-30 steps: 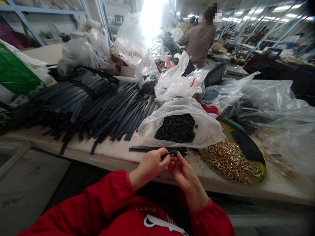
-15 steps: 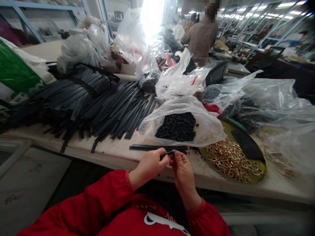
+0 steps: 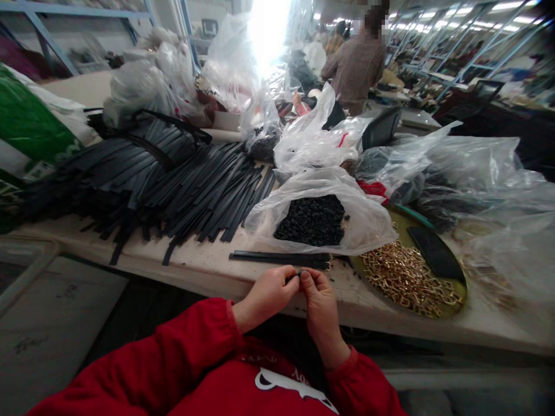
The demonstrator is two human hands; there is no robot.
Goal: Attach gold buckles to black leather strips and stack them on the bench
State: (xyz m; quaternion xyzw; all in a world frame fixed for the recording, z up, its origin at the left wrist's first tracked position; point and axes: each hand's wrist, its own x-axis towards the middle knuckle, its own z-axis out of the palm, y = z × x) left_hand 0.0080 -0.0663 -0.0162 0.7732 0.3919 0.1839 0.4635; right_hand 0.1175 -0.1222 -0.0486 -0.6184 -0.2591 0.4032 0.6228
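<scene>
My left hand (image 3: 274,289) is closed, its thumb and forefinger pinched around a black strap (image 3: 299,274) of which only a short bit shows. My right hand (image 3: 319,300) meets it, fingertips closed on the same bit; most of the strap is hidden by the fingers. Just beyond the hands, a few black straps with gold buckles at their right ends (image 3: 277,258) lie side by side on the table. Behind these sits an open clear plastic bag (image 3: 368,222) holding a heap of small black pieces (image 3: 312,221).
Many loose black straps (image 3: 203,190) are piled at the left on the pale table (image 3: 195,268). To the right, a round yellowish tray (image 3: 453,303) holds gold buckles (image 3: 407,277) and a dark phone-like slab (image 3: 436,252). Plastic bags crowd the back; a person (image 3: 358,69) stands beyond.
My hands have drawn closer together, and less of the black strap shows between them. My right fingers are now bunched at the left fingertips.
</scene>
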